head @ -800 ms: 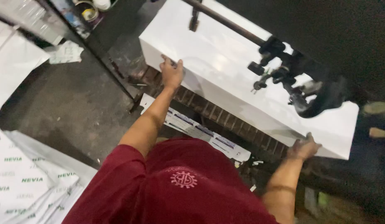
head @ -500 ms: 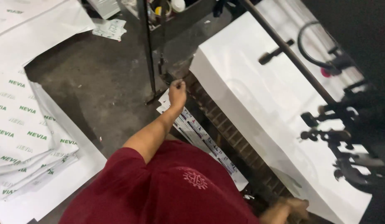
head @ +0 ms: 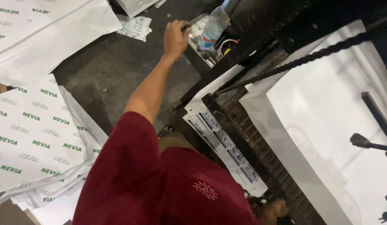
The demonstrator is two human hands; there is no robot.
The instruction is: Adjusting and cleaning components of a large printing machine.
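My left hand point(head: 176, 36) is stretched out ahead, its fingers curled shut, right at the edge of a small tray point(head: 200, 50) of odds and ends. A clear plastic bottle point(head: 211, 27) with a blue label stands in that tray. Something small and dark shows at my fingertips, but what it is cannot be told. My right hand point(head: 276, 207) shows only as a blurred part at the bottom edge, beside the printing machine's brick-like base point(head: 260, 143). A large white sheet point(head: 327, 125) lies on the machine's bed on the right.
Stacks of white sheets with green print point(head: 31, 129) lie on the left floor, and more lie at top left point(head: 47, 29). A printed paper strip point(head: 227, 146) runs along the machine's base. A black chain point(head: 302, 60) and dark levers point(head: 368, 143) hang over the bed. Dark concrete floor point(head: 106, 79) lies between.
My view has swung left and down. My left hand has left the white sheet's edge and moved up to the tray with the bottle. My right hand has dropped to the frame's bottom.
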